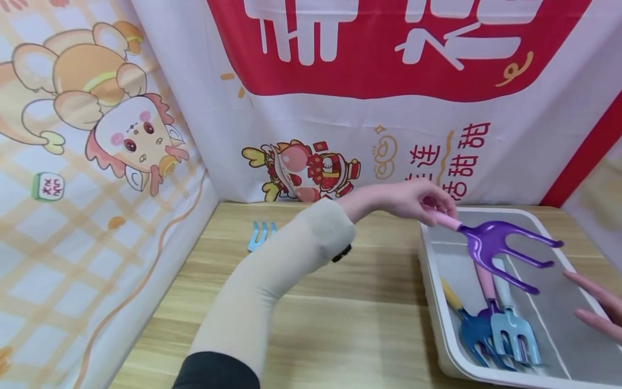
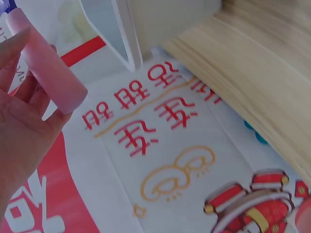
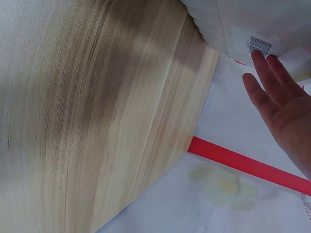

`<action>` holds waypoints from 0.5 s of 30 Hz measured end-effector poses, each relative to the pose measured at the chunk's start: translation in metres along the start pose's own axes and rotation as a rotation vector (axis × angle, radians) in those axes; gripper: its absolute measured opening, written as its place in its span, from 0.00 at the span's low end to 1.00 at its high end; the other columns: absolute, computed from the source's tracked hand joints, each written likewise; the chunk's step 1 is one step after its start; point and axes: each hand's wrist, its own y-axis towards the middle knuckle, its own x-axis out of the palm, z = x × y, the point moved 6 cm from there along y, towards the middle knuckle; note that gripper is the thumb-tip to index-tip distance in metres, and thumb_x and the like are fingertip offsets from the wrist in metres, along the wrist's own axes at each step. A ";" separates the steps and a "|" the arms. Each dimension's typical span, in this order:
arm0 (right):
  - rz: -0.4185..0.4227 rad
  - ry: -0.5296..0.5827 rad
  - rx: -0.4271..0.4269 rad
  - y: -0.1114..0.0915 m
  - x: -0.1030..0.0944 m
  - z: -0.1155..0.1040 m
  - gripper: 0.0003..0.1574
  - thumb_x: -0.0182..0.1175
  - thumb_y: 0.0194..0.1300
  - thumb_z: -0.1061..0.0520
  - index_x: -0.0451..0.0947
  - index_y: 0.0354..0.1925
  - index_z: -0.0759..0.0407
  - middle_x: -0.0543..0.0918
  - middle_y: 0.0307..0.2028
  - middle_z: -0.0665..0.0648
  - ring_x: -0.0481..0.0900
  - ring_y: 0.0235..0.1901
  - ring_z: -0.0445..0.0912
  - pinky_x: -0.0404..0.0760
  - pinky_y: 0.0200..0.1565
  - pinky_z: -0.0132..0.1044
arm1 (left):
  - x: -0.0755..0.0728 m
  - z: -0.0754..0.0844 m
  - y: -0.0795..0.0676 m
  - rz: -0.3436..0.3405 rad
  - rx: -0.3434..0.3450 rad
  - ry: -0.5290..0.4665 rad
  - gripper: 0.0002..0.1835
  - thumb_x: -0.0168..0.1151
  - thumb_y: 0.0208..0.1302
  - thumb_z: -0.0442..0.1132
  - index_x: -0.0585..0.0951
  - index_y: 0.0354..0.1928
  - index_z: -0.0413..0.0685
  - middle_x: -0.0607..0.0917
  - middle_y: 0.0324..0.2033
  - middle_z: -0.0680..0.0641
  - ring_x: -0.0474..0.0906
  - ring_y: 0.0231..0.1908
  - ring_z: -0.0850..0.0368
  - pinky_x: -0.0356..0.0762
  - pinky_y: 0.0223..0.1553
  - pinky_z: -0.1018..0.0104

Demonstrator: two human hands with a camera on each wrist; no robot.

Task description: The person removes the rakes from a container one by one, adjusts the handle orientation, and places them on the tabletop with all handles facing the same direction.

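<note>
My left hand point(image 1: 419, 201) grips the pink handle point(image 2: 48, 60) of a purple hand rake point(image 1: 491, 243), its three prongs pointing right over the grey-white plastic bin point(image 1: 434, 308). Inside the bin lie more small rakes: a light blue one point(image 1: 516, 329), a dark blue one point(image 1: 473, 329) with a yellow handle, and a purple one with a pink handle point(image 1: 486, 281), mostly covered by the others. At the bin's right side is my right hand point(image 1: 604, 305), fingers extended. In the right wrist view its fingertips overlap the outer wall near a barcode label point(image 3: 260, 45).
Another light blue rake point(image 1: 262, 235) lies on the wooden table point(image 1: 340, 329) at the back left, partly hidden by the left arm. Printed cloth point(image 1: 311, 108) hangs along the back, with more cloth point(image 1: 63, 243) on the left side.
</note>
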 end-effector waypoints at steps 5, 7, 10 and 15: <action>0.020 0.007 -0.048 -0.004 0.002 -0.001 0.54 0.55 0.64 0.73 0.47 0.76 0.36 0.55 0.53 0.19 0.69 0.38 0.20 0.79 0.21 0.33 | -0.006 -0.019 -0.034 -0.011 -0.032 -0.044 0.18 0.65 0.60 0.27 0.81 0.52 0.45 0.83 0.41 0.51 0.76 0.43 0.59 0.72 0.48 0.72; 0.023 0.009 -0.065 -0.004 0.003 -0.002 0.54 0.55 0.64 0.74 0.48 0.76 0.38 0.56 0.53 0.20 0.69 0.38 0.20 0.79 0.21 0.33 | -0.007 -0.028 -0.048 -0.009 -0.043 -0.050 0.18 0.64 0.60 0.27 0.81 0.53 0.44 0.83 0.42 0.50 0.77 0.44 0.58 0.73 0.48 0.71; 0.043 0.054 -0.109 -0.003 0.003 -0.005 0.55 0.54 0.61 0.77 0.50 0.76 0.40 0.59 0.54 0.22 0.72 0.37 0.23 0.79 0.20 0.34 | -0.008 -0.042 -0.068 0.023 -0.048 -0.054 0.17 0.64 0.61 0.28 0.80 0.52 0.43 0.83 0.43 0.50 0.77 0.46 0.58 0.74 0.49 0.69; 0.060 0.109 -0.136 -0.001 0.002 -0.004 0.56 0.52 0.59 0.80 0.52 0.75 0.41 0.62 0.52 0.23 0.73 0.36 0.25 0.78 0.19 0.33 | 0.000 -0.060 -0.098 0.120 -0.058 -0.113 0.15 0.62 0.63 0.28 0.79 0.52 0.40 0.82 0.44 0.47 0.77 0.47 0.57 0.74 0.52 0.67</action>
